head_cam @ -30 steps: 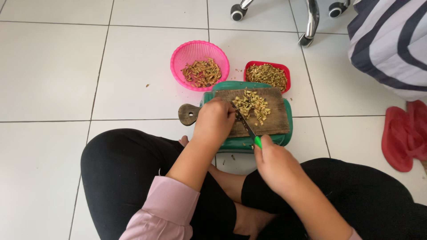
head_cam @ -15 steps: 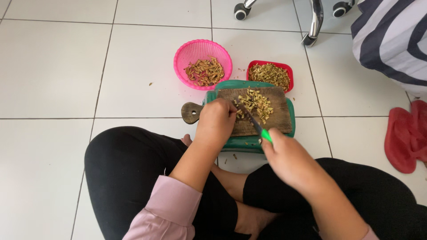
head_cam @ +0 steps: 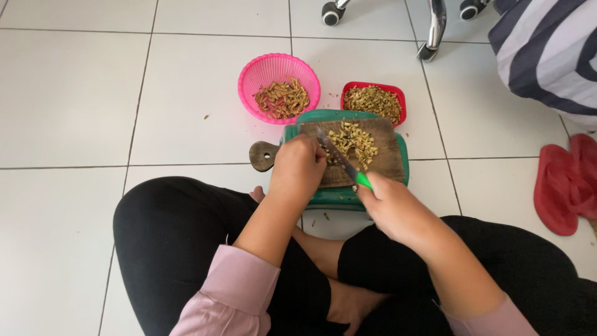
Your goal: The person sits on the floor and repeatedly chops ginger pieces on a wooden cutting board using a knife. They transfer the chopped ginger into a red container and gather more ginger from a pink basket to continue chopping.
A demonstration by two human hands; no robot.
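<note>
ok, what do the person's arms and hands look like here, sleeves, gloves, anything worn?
Both hands are bare: no gloves, and no rings or watch that the head view shows. The left hand and right hand come out of pale pink long sleeves pushed up the forearms. The left sleeve ends in a loose cuff below the elbow; the right sleeve shows only at the frame's lower edge.

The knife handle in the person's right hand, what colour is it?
Bright green, seen in the head view: the knife handle pokes out above the right hand.
</note>
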